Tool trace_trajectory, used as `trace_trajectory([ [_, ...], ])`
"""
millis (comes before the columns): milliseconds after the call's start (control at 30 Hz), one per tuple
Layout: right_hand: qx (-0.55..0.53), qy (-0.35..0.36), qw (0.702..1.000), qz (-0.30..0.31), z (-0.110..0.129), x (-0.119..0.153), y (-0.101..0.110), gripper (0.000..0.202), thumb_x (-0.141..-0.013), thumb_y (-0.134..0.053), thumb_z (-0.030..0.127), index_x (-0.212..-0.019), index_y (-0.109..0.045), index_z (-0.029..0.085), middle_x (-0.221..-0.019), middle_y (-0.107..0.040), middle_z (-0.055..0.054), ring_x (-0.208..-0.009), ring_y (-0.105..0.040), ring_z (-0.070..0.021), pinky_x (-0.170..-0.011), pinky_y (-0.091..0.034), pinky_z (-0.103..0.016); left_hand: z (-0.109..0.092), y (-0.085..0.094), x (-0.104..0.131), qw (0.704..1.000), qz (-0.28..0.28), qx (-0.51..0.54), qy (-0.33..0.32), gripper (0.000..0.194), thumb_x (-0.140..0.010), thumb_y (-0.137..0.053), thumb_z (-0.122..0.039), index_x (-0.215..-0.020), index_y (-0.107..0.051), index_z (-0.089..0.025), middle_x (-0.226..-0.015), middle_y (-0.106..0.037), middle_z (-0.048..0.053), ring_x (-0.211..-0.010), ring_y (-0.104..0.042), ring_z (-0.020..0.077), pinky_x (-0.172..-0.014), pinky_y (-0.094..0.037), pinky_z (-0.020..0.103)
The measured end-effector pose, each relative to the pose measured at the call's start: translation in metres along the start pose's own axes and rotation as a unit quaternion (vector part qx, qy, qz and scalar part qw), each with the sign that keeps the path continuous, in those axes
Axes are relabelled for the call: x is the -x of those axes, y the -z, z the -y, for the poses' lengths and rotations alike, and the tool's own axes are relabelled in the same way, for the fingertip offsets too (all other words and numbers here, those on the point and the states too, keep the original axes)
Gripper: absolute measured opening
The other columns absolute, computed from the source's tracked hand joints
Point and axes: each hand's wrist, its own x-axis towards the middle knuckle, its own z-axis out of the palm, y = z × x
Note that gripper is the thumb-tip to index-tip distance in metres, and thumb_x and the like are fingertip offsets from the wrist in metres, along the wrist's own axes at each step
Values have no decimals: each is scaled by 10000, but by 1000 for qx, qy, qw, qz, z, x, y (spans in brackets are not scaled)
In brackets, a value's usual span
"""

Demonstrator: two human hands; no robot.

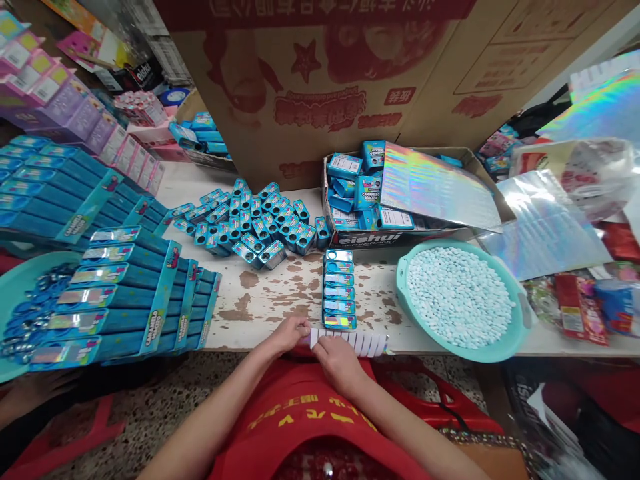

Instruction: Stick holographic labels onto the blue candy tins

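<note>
At the table's front edge lies a strip of white labels [370,343]. My right hand [337,360] is closed on its left part, fingertips bent over the paper. My left hand [291,335] is pinched at the strip's left end; whatever sits between its fingertips is too small to make out. Just beyond the strip stands a row of several small blue candy boxes [339,292], the nearer ones with shiny labels on their tops. Farther left is a cluster of blue candy boxes [260,220] whose tops show dark round holes.
A turquoise basin [404,293] of pale blue candies stands right, beside shiny label sheets [550,223]. Behind is an open carton [400,237] of blue boxes, before a big cardboard box [310,133]. Stacked blue boxes [135,293] fill the left, near another person's hand [40,393].
</note>
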Motion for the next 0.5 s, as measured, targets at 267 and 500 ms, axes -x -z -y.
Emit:
trace_trajectory([
  [267,-260,-144,954,35,-25,-16,88,117,-843,-482,178,-764,-552,228,-745,-608,4,-667,-555,-133,-584,-378,-231,-29,12,18,990,119,63,-29,427,-743,-555,-539,-870,-629,-138,-794,-630,30,-769,-552,165,-704,-406,265],
  [500,-304,-316,896,-68,-66,-46,83,110,-776,-546,279,-688,-540,213,-651,-582,17,-543,-494,-123,-521,-360,-233,-78,8,4,983,54,162,-70,697,-594,-753,-406,-1216,-505,-212,-1085,-606,86,-916,-571,193,-785,-448,306],
])
